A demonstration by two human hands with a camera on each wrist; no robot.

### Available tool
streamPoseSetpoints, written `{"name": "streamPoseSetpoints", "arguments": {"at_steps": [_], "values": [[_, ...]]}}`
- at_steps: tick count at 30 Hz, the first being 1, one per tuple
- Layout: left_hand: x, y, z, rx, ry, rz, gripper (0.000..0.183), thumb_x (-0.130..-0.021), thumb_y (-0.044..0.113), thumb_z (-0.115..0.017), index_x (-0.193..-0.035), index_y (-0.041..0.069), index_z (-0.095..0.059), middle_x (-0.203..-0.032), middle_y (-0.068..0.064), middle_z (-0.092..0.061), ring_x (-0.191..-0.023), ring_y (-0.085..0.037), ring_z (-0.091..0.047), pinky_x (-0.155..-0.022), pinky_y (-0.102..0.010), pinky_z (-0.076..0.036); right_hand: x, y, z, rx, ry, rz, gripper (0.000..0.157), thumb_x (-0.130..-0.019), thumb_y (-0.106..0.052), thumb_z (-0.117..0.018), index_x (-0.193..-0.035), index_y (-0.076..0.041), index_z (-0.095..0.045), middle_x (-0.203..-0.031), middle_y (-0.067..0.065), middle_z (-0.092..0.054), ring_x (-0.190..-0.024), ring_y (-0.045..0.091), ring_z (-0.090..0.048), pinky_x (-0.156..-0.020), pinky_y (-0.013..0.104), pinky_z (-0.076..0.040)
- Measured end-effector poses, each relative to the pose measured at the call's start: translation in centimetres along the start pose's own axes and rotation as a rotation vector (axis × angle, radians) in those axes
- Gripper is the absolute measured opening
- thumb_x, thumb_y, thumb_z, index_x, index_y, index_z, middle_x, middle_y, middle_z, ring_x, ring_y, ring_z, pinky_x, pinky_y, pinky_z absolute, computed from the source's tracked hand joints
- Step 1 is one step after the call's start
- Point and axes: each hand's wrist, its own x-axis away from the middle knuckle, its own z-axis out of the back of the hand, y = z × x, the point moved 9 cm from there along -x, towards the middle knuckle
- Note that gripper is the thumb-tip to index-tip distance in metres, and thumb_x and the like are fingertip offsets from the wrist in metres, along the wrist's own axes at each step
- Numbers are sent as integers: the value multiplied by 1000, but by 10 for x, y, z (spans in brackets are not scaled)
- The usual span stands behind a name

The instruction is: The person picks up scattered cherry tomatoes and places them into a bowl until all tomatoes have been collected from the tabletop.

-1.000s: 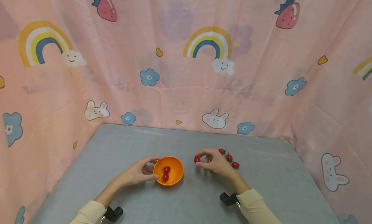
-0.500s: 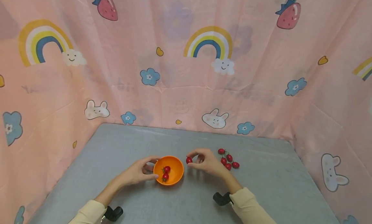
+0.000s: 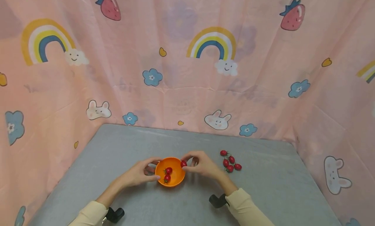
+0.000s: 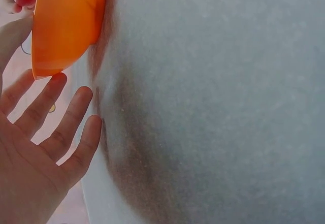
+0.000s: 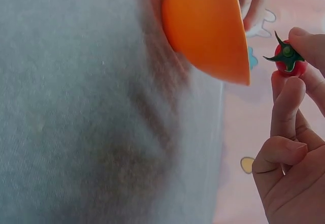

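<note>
An orange bowl [image 3: 177, 177] stands on the table with two cherry tomatoes [image 3: 167, 178] inside. My left hand [image 3: 137, 174] holds the bowl's left side, thumb and fingers at the rim; in the left wrist view its other fingers [image 4: 76, 112] are spread beside the bowl [image 4: 66, 26]. Between thumb and fingertips my right hand [image 3: 203, 166] pinches a red cherry tomato [image 3: 183, 163] at the bowl's right rim. The right wrist view shows this tomato [image 5: 290, 64] with its green stem end, above and apart from the rim of the bowl [image 5: 213, 36].
Several more cherry tomatoes [image 3: 229, 168] lie in a loose cluster on the grey table [image 3: 272, 180], to the right of my right hand. A pink printed curtain [image 3: 175, 99] hangs behind the table and along both sides. Black wrist mounts [image 3: 217, 201] sit under both sleeves.
My right hand has moved left with the pinched tomato, from near the cluster to the bowl's right rim, uncovering more of the cluster. The left hand and bowl have stayed in place.
</note>
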Motion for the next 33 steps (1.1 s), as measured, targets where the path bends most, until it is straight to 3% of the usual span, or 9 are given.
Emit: {"name": "streamPoseSetpoints", "arguments": {"at_steps": [16,21,28,33], "values": [[0,2,-1,-8,-3,0,62,-93,30,-78,-146,12,-51,-130,-11,-62,-102,-20,-67,-87,-38,-56,1,7,-8,-26,-46,-12,30,-90,-16,-81,-118,-8,-73,-106,-2,-69,-67,15,-54,-60,26,-51],[-1,3,-1,-5,-4,-9,62,-93,30,-78,-146,13,-51,-131,-9,-61,-102,-19,-67,-87,-37,-56,6,12,-1,-32,-31,-10,29,-90,-14,-81,-117,-10,-73,-105,3,-69,-67,16,-55,-59,26,-51],[0,5,-1,11,-5,-15,62,-93,28,-78,-146,11,-51,-132,-10,-60,-103,-19,-68,-87,-36,-56,19,19,15,-39,-14,-36,33,-92,-17,-78,-121,-2,-70,-109,18,-67,-67,19,-56,-60,26,-52],[0,4,-1,7,-3,-10,63,-92,28,-79,-146,11,-51,-132,-10,-61,-103,-20,-67,-87,-37,-56,30,27,28,-19,11,-81,34,-92,-20,-79,-121,-5,-71,-108,16,-68,-69,23,-57,-61,27,-52]]}}
